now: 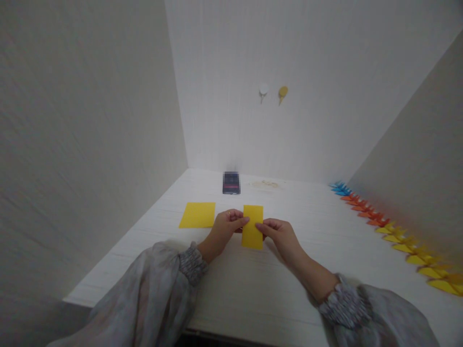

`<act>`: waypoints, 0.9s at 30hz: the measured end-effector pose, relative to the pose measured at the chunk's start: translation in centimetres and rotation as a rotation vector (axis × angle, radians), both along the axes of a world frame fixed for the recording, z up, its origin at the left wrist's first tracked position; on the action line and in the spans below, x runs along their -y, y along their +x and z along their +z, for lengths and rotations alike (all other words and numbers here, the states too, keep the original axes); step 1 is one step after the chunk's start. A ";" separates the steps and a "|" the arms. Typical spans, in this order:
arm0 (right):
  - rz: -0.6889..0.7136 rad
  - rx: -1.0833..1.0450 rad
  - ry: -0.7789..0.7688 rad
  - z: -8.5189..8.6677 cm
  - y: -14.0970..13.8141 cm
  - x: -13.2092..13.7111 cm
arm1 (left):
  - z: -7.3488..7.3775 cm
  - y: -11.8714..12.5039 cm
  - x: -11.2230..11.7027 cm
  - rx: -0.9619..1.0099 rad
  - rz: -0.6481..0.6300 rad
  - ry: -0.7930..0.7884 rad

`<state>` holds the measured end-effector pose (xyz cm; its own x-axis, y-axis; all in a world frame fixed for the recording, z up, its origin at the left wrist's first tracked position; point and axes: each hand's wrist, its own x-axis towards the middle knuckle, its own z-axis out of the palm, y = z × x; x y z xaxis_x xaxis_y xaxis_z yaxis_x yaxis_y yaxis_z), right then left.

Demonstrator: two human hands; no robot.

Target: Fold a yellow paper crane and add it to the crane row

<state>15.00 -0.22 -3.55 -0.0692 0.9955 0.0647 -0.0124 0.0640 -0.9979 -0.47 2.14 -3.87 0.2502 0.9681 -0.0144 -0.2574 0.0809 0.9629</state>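
Observation:
Between my two hands is a narrow upright rectangle of yellow paper (252,236), held just above the white table. My left hand (224,229) pinches its left edge, thumb on the front face and fingers behind. On the opposite edge, my right hand (280,233) grips the paper the same way, its thumb pressed near the middle. Flat on the table, just left of my left hand, lies a wider sheet of yellow paper (197,215).
A dark phone-like object (231,183), its face blurred, is at the back of the white table (289,299). Along the right wall runs a row of folded paper pieces (394,236) in blue, orange and yellow. Two hooks (264,90) are on the back wall; walls rise on both sides.

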 end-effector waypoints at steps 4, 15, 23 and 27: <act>0.002 0.010 0.013 -0.1 0.3 0.0 | 0.1 0.0 0.3 -0.035 -0.041 -0.016; 0.049 -0.088 -0.066 -0.1 0.3 0.0 | 0.0 -0.1 0.0 -0.103 0.006 -0.044; 0.040 -0.084 -0.063 -0.4 0.4 0.0 | 0.0 -0.2 0.1 -0.095 0.008 -0.032; 0.052 -0.095 -0.066 -0.5 0.4 -0.1 | 0.0 -0.2 0.1 -0.087 -0.002 -0.043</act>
